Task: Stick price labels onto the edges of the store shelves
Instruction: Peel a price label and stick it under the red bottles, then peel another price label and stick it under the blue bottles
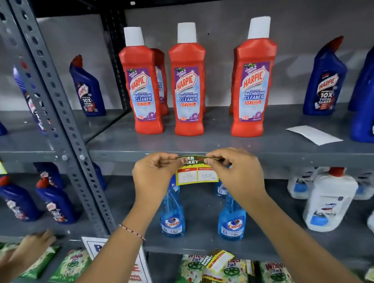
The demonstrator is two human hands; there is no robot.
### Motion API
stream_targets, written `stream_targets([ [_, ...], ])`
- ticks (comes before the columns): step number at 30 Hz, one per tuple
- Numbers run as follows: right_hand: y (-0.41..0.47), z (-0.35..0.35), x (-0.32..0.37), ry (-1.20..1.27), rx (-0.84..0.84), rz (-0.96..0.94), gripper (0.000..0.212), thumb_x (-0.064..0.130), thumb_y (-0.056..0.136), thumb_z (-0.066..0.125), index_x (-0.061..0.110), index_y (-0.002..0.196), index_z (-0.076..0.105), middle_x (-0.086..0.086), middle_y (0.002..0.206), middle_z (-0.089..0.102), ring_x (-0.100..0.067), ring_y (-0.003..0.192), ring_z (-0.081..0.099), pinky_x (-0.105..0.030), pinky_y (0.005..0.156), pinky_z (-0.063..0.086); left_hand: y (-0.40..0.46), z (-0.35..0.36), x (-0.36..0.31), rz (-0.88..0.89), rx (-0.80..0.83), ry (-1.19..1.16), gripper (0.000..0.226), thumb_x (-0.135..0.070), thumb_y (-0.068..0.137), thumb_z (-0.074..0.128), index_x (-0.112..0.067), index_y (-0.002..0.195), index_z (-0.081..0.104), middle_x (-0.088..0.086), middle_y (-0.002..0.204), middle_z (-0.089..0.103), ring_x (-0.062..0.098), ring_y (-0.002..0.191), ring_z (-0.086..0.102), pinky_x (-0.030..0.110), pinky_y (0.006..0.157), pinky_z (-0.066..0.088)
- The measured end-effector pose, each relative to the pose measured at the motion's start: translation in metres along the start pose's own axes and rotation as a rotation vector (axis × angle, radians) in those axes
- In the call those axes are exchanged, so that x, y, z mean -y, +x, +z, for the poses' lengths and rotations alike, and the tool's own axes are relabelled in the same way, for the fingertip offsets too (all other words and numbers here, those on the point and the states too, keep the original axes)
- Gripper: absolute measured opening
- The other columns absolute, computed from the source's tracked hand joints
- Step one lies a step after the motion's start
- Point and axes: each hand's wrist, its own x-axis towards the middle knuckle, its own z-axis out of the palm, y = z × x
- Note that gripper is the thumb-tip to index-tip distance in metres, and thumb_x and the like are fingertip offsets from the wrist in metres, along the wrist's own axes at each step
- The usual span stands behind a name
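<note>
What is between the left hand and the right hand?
In the head view, the price label, pinched at its top edge by left hand and right hand.

Along the front edge of the grey metal shelf a bare strip lies open between the three red Harpic bathroom cleaner bottles and the lip, broken only by a white paper strip near the right end. Gaps between the red bottles allow a reach toward the back. Under the edge, two blue Colin spray bottles stand apart; a perforated grey steel upright blocks the left end.
</note>
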Motion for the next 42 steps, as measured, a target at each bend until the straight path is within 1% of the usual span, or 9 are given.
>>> stream_targets([
  [6,-0.005,0.01,0.006,-0.128,-0.08,-0.018,0.009,0.028,0.081,0.075,0.027,0.09,0.074,0.008,0.085,0.069,-0.014,0.076,0.059,-0.035,0.06,0.053,0.005,0.002,0.006,0.07,-0.039,0.096,0.017,-0.021,0.067,0.089,-0.019,0.07,0.073,-0.006,0.067,0.074,0.01,0.06,0.071,0.019,0.058,0.057],
  [9,-0.007,0.008,0.007,-0.145,-0.126,0.021,0.02,0.032,0.08,0.076,0.03,0.099,0.07,0.007,0.098,0.059,-0.01,0.08,0.058,-0.031,0.058,0.052,0.005,0.002,0.008,0.154,-0.071,0.152,0.026,-0.021,0.066,0.089,-0.015,0.076,0.066,-0.001,0.069,0.065,0.006,0.057,0.057,0.01,0.056,0.049],
  [16,-0.008,-0.041,-0.021,-0.104,-0.255,0.057,0.027,0.003,0.084,0.062,0.024,0.101,0.069,0.007,0.099,0.054,-0.01,0.076,0.058,-0.033,0.066,0.054,-0.001,0.006,0.007,0.298,-0.127,-0.011,0.023,0.001,0.078,0.075,-0.013,0.089,0.06,0.013,0.085,0.065,0.015,0.066,0.055,0.02,0.065,0.049],
  [22,0.015,-0.121,-0.071,-0.277,-0.285,0.135,0.016,0.009,0.083,0.066,0.02,0.094,0.071,0.001,0.098,0.064,-0.024,0.085,0.064,-0.035,0.075,0.053,-0.017,0.058,-0.031,0.395,0.083,-0.149,0.021,0.014,0.083,0.065,-0.007,0.088,0.067,0.019,0.087,0.069,0.022,0.081,0.065,0.029,0.08,0.055],
  [27,0.04,-0.18,-0.102,-0.374,-0.076,0.301,0.028,0.035,0.081,0.073,0.017,0.102,0.072,-0.003,0.105,0.071,-0.023,0.096,0.065,-0.032,0.082,0.049,-0.01,0.145,-0.076,0.298,0.437,0.011,0.019,0.004,0.085,0.065,-0.013,0.09,0.072,-0.001,0.087,0.073,0.001,0.075,0.065,0.009,0.074,0.049],
  [29,0.044,-0.189,-0.109,-0.395,0.059,0.32,0.042,0.045,0.08,0.073,0.017,0.11,0.07,-0.004,0.109,0.073,-0.024,0.099,0.065,-0.036,0.085,0.052,-0.002,0.184,-0.089,0.245,0.561,0.112,0.021,-0.001,0.087,0.064,-0.019,0.093,0.072,-0.012,0.09,0.072,-0.003,0.079,0.065,0.012,0.08,0.05],
  [35,0.047,-0.203,-0.124,-0.399,0.367,0.268,0.056,0.054,0.092,0.051,0.02,0.137,0.049,-0.011,0.116,0.07,-0.03,0.097,0.067,-0.038,0.08,0.054,0.014,0.266,-0.11,0.164,0.73,0.46,0.03,-0.017,0.098,0.049,-0.013,0.121,0.068,0.002,0.13,0.065,0.019,0.12,0.059,0.026,0.098,0.044],
  [38,0.041,-0.208,-0.129,-0.453,0.418,0.132,0.06,0.058,0.095,0.04,0.018,0.139,0.042,-0.016,0.125,0.063,-0.035,0.111,0.061,-0.046,0.091,0.051,0.017,0.284,-0.108,0.049,0.731,0.58,0.041,-0.027,0.101,0.04,-0.002,0.125,0.063,0.017,0.134,0.061,0.033,0.123,0.056,0.036,0.103,0.043],
  [42,0.036,-0.221,-0.134,-0.414,0.482,0.069,0.076,0.067,0.083,0.053,0.023,0.142,0.036,-0.01,0.134,0.058,-0.032,0.118,0.056,-0.044,0.094,0.05,0.007,0.284,-0.114,-0.066,0.83,0.477,0.042,-0.023,0.102,0.039,0.001,0.13,0.058,0.016,0.132,0.064,0.025,0.124,0.059,0.029,0.105,0.043],
])
